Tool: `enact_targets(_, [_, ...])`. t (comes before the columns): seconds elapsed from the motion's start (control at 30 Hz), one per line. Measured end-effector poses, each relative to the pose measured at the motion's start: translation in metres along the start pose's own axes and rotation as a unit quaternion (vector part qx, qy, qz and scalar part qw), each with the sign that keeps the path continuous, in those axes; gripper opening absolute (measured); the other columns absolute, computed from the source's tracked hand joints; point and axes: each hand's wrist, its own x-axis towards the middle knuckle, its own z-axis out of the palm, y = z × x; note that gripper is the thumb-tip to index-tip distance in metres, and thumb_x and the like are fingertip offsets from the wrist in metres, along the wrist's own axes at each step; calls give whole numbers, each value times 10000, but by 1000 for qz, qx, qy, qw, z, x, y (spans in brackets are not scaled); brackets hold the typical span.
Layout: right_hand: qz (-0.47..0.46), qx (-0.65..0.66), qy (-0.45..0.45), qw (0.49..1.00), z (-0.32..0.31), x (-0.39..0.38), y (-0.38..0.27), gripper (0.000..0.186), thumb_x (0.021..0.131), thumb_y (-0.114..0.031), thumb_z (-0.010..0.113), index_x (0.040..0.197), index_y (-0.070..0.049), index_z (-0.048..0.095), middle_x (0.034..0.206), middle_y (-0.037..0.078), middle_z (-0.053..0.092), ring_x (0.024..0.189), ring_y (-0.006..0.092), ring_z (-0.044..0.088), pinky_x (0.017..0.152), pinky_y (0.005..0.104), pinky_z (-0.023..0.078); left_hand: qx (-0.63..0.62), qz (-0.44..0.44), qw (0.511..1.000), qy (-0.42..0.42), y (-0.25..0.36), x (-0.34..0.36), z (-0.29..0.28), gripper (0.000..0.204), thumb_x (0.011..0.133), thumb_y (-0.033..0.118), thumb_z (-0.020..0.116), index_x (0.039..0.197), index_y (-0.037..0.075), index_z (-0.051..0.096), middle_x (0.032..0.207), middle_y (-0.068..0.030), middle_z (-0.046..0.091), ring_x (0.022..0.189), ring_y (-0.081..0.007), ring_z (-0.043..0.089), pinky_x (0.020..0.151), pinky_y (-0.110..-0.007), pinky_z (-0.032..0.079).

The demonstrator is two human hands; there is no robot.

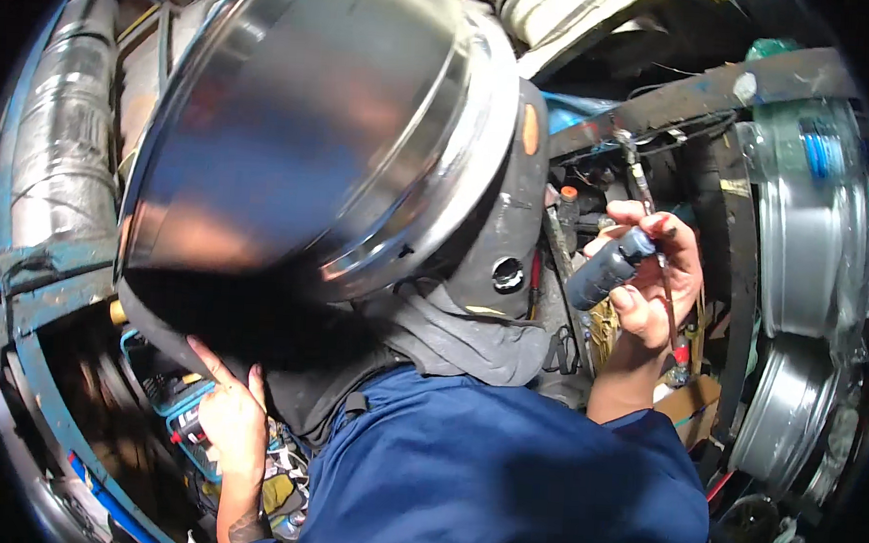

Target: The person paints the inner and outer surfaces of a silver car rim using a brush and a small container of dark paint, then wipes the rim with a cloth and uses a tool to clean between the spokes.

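Observation:
A large shiny metal wheel rim point(305, 117) fills the upper middle, tilted, with blurred reflections on its inner wall. It sits against a dark grey curved body point(512, 207) with a round hole, and grey cloth point(451, 331) lies below it. At the lower left, my left hand point(230, 423) has its index finger stretched out along the dark edge under the rim, holding nothing. On the right, my right hand point(678, 270) grips a dark ridged cylinder point(601, 272), whose exact kind I cannot make out. A thin rod point(638, 174) passes by the same palm; whether I hold it is unclear.
More silver rims point(799, 261) stand at the right beside a clear plastic bottle point(819, 144). A worn metal frame point(749, 86) crosses the upper right, and a blue frame point(50, 291) stands at the left. Tools and clutter point(570, 215) lie behind my right hand.

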Motion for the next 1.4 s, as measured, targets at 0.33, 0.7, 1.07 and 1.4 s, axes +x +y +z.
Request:
enact_targets(0.33, [-12, 1, -36, 999, -12, -17, 13, 624, 676, 56, 735, 1235, -6, 464, 1281, 250, 510, 1078, 282, 605, 940, 379, 475, -512, 96, 839, -157, -61, 43, 15, 709, 766, 69, 709, 1418, 99, 431, 543, 0, 461, 509, -74, 388, 512, -238, 406])
enact_targets(0.7, [-67, -2, 1, 998, 1, -12, 27, 666, 705, 45, 752, 1279, 11, 414, 1347, 267, 437, 1047, 305, 624, 909, 405, 514, -166, 140, 948, -231, 14, 34, -25, 891, 783, 591, 622, 1439, 53, 348, 647, -240, 618, 652, -383, 649, 638, -457, 525])
enact_targets(1.07, [-54, -26, 31, 998, -4, -26, 40, 627, 722, 54, 733, 1272, 16, 434, 1325, 246, 472, 1052, 279, 620, 913, 369, 510, -263, 428, 861, 81, 109, 49, -60, 231, 682, 204, 736, 871, 113, 640, 1343, -89, 528, 826, -231, 564, 712, -346, 498])
enact_targets(1.4, [-39, -25, 20, 999, -2, -30, 42, 604, 734, 69, 720, 1263, 17, 431, 1337, 246, 454, 1090, 258, 594, 956, 390, 482, -180, 446, 876, 48, 122, 71, -62, 533, 755, 391, 714, 1239, 265, 529, 1465, -50, 405, 715, -196, 571, 687, -348, 492])
